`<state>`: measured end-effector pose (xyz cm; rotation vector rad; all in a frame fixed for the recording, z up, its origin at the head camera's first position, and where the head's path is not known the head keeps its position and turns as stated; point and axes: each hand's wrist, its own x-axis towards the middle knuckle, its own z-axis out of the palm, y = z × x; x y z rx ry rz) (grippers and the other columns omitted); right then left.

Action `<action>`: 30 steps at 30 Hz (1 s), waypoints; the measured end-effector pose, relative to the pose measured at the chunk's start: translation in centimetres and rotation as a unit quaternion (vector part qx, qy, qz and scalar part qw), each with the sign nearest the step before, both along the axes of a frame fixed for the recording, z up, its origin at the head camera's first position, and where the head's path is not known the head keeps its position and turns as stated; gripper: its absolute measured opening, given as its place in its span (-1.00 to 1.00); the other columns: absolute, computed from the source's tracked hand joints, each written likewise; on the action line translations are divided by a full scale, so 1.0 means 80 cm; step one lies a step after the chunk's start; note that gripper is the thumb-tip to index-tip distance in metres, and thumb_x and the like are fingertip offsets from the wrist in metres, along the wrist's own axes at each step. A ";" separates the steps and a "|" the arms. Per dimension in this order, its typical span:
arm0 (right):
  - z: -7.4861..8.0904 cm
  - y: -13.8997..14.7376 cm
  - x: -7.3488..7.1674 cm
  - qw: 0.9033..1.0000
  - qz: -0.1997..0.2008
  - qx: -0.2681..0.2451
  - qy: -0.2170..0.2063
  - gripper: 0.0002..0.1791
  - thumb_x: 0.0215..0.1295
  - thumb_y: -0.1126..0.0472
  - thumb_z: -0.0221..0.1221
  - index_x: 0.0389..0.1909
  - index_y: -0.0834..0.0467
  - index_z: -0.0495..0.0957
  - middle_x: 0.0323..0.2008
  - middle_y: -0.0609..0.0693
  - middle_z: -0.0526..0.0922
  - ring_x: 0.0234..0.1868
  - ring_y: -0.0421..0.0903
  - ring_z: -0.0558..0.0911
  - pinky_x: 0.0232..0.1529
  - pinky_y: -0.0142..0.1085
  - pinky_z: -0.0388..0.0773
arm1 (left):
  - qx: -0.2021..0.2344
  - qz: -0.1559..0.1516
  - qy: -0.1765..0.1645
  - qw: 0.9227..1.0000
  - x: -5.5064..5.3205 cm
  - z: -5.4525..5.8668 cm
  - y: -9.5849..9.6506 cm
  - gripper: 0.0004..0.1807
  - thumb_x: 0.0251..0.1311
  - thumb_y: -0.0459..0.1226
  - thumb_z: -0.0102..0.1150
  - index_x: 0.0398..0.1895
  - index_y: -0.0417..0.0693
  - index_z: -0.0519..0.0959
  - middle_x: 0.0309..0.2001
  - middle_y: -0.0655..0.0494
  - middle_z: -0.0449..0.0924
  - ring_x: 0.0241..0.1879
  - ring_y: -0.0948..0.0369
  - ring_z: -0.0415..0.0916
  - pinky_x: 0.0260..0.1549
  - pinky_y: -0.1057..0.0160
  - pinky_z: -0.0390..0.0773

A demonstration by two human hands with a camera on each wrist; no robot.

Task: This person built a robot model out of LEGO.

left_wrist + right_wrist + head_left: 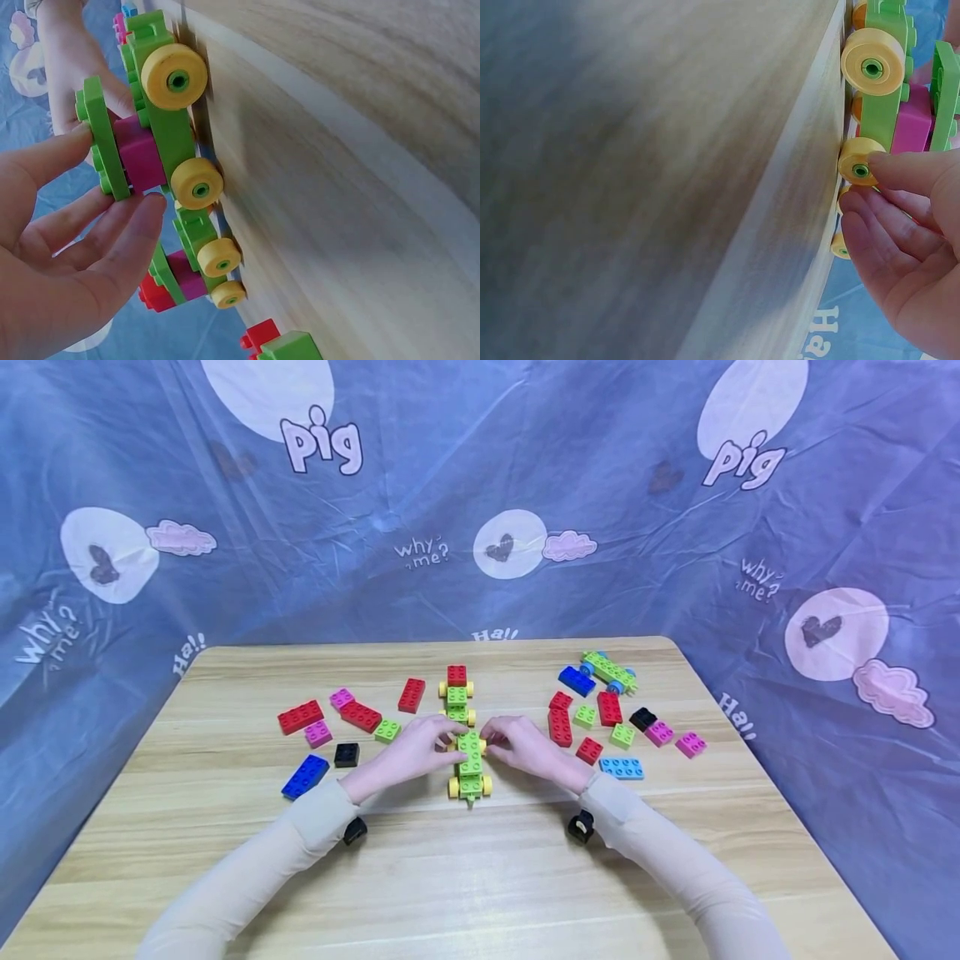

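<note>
A green wheeled toy car with yellow wheels stands in the middle of the table. A magenta brick sits on its base, and a long green brick lies over the magenta one, a thin dark gap showing between them. My left hand holds this top brick between thumb and fingers. On the other side, my right hand pinches the car's far yellow wheel. Just beyond, in line, is a second green car with a red brick on top.
Left of the cars lie loose bricks: red, magenta, black, blue and green. More bricks, including a light blue one, are scattered right. A green car with blue wheels stands far right.
</note>
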<state>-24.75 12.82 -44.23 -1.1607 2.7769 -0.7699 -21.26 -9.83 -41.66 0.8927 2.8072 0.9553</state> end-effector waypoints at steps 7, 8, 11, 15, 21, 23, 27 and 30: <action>0.000 -0.001 0.000 1.000 0.002 -0.001 -0.003 -0.79 0.23 0.36 0.28 -0.11 0.26 0.63 -0.17 0.12 0.75 -0.16 -0.07 0.73 -0.05 -0.33 0.69 | -0.014 -0.016 0.022 1.000 -0.001 0.003 -0.001 -0.51 0.16 -0.14 0.37 0.11 -0.19 0.61 -0.02 -0.06 0.71 -0.18 0.12 0.68 -0.17 0.25 0.68; 0.000 -0.001 0.000 1.000 0.002 -0.002 -0.003 -0.79 0.23 0.36 0.28 -0.11 0.26 0.63 -0.17 0.12 0.75 -0.16 -0.06 0.73 -0.05 -0.33 0.69 | -0.018 -0.020 0.025 0.999 -0.002 0.004 -0.001 -0.51 0.16 -0.14 0.37 0.11 -0.20 0.61 -0.03 -0.07 0.71 -0.19 0.12 0.68 -0.17 0.24 0.69; 0.000 -0.001 0.000 1.000 0.003 -0.003 -0.001 -0.79 0.23 0.36 0.28 -0.11 0.26 0.63 -0.17 0.13 0.75 -0.17 -0.06 0.73 -0.05 -0.33 0.69 | -0.032 -0.025 0.026 0.999 -0.003 0.007 0.001 -0.52 0.18 -0.14 0.36 0.11 -0.21 0.61 -0.04 -0.07 0.72 -0.18 0.11 0.69 -0.19 0.26 0.69; -0.001 0.000 0.000 1.000 0.002 -0.005 -0.002 -0.79 0.22 0.37 0.28 -0.11 0.27 0.63 -0.17 0.13 0.75 -0.17 -0.05 0.73 -0.04 -0.32 0.69 | -0.059 -0.027 0.025 0.998 -0.003 0.012 0.005 -0.53 0.21 -0.15 0.33 0.12 -0.23 0.61 -0.03 -0.10 0.70 -0.20 0.11 0.68 -0.22 0.28 0.67; -0.001 -0.001 0.000 1.000 -0.002 -0.007 -0.011 -0.78 0.22 0.37 0.28 -0.10 0.27 0.64 -0.15 0.14 0.75 -0.16 -0.05 0.73 -0.04 -0.32 0.69 | -0.078 -0.014 0.000 0.997 0.001 0.020 0.011 -0.52 0.21 -0.18 0.33 0.15 -0.24 0.59 0.00 -0.13 0.67 -0.25 0.14 0.63 -0.28 0.28 0.64; 0.000 -0.001 0.001 1.000 -0.002 -0.007 -0.011 -0.78 0.22 0.37 0.28 -0.10 0.26 0.64 -0.15 0.14 0.75 -0.16 -0.06 0.73 -0.04 -0.32 0.69 | -0.077 -0.011 -0.004 0.997 0.002 0.021 0.012 -0.52 0.21 -0.18 0.33 0.15 -0.24 0.59 0.00 -0.12 0.66 -0.26 0.16 0.61 -0.30 0.29 0.64; 0.002 -0.001 0.001 1.000 -0.002 -0.009 -0.007 -0.77 0.22 0.37 0.28 -0.09 0.26 0.64 -0.14 0.14 0.75 -0.16 -0.05 0.73 -0.03 -0.31 0.69 | -0.071 -0.010 0.005 0.997 0.003 0.018 0.010 -0.51 0.21 -0.18 0.33 0.16 -0.23 0.59 0.00 -0.11 0.66 -0.25 0.15 0.61 -0.27 0.25 0.65; 0.002 -0.001 0.001 1.000 -0.003 -0.008 -0.007 -0.77 0.21 0.37 0.29 -0.09 0.27 0.64 -0.14 0.15 0.75 -0.16 -0.05 0.73 -0.03 -0.30 0.69 | -0.064 -0.009 0.013 0.998 0.003 0.013 0.008 -0.50 0.22 -0.16 0.32 0.18 -0.22 0.57 0.05 -0.10 0.66 -0.13 0.08 0.62 -0.11 0.13 0.66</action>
